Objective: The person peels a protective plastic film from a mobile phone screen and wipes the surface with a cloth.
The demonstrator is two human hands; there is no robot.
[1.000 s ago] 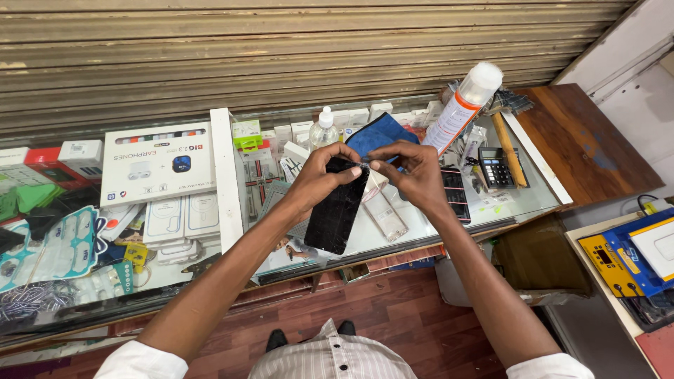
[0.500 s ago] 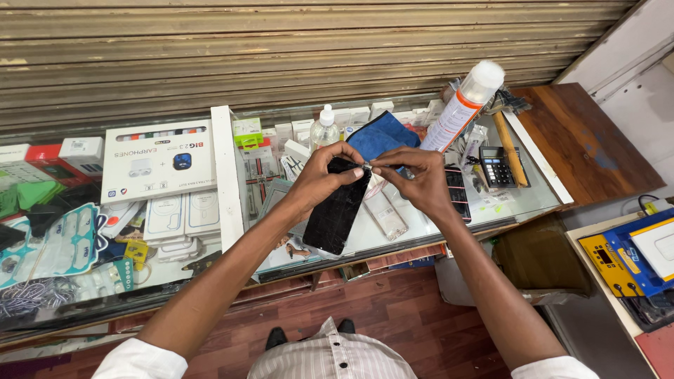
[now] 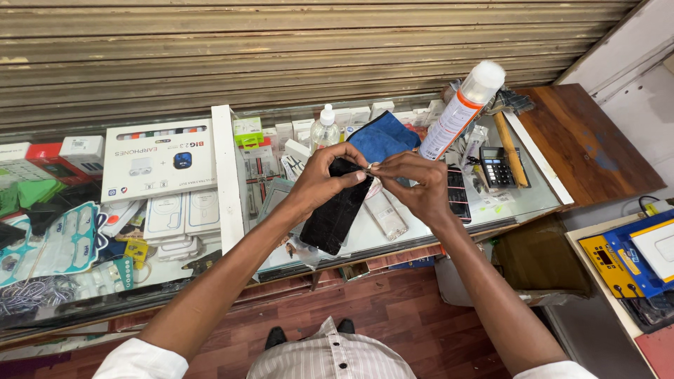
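Observation:
A black smartphone (image 3: 338,214) is held tilted above the glass counter (image 3: 365,242), its top end raised. My left hand (image 3: 321,179) grips the phone's upper part from the left. Fingertips of my right hand (image 3: 414,184) pinch at the phone's top corner, where a small pale tab or film edge shows. Both hands meet at that corner, in front of a blue cloth (image 3: 382,137). What the right fingertips pinch is too small to tell.
A tall white spray can with orange band (image 3: 460,109) and a small clear bottle (image 3: 324,130) stand behind the hands. A black calculator (image 3: 495,167), a white earphones box (image 3: 158,158) and several boxed accessories lie on and under the glass. Blue-yellow device (image 3: 632,256) at right.
Both hands stay together at the phone's top corner; the phone and the hands have barely shifted.

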